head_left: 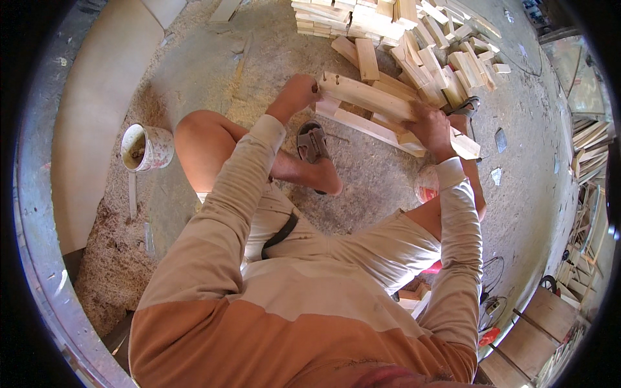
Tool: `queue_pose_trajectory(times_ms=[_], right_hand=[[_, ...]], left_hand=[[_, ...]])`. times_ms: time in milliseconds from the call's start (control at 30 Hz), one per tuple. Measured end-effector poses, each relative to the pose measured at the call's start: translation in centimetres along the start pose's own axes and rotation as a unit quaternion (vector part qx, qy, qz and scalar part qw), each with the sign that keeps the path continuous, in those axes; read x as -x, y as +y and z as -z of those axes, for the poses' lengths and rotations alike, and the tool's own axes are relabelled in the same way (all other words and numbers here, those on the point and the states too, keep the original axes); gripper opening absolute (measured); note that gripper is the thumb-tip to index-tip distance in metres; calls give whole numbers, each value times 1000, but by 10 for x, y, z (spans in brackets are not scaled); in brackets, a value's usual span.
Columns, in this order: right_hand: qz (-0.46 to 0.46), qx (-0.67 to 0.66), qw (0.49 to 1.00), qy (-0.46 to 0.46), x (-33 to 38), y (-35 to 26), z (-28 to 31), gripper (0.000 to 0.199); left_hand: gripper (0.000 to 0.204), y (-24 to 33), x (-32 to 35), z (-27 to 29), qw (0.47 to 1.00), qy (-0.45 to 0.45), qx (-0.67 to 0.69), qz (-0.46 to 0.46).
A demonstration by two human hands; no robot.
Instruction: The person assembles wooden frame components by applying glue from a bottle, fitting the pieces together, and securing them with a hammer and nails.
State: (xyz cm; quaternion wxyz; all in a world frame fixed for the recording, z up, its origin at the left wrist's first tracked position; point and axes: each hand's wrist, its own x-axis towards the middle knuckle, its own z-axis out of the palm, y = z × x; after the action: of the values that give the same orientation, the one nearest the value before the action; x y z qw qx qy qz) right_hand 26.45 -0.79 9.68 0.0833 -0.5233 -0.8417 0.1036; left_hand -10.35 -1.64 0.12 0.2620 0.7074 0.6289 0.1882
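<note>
A long, open frame of pale wooden planks (pixel 367 96), held at both ends.
Nearer than the frame sits a grey strapped sandal (pixel 312 143); the left hand (pixel 299 97) is closed on its left end (small dark marks dot the wood there), the right hand (pixel 429 128) clamped around its right; beyond it rises a stack of pale rectangular wood pieces (pixel 333 19).

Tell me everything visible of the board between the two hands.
The board is long and pale, apparently bare wood, with small dark marks near its left end. It slants down rightward in the picture, left hand at that end, right hand on it farther along. Whether it joins wood beneath is unclear.
</note>
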Motion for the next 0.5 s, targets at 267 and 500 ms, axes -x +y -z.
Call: queue_pose_trajectory(times_ms=[267,500], right_hand=[[-13,12,1000,-10,2,3,-17,56],[9,5,1000,4,-1,8,-24,56]], left_hand=[[27,14,1,11,999,10,-40,3],[23,17,2,13,995,33,-77,-49]])
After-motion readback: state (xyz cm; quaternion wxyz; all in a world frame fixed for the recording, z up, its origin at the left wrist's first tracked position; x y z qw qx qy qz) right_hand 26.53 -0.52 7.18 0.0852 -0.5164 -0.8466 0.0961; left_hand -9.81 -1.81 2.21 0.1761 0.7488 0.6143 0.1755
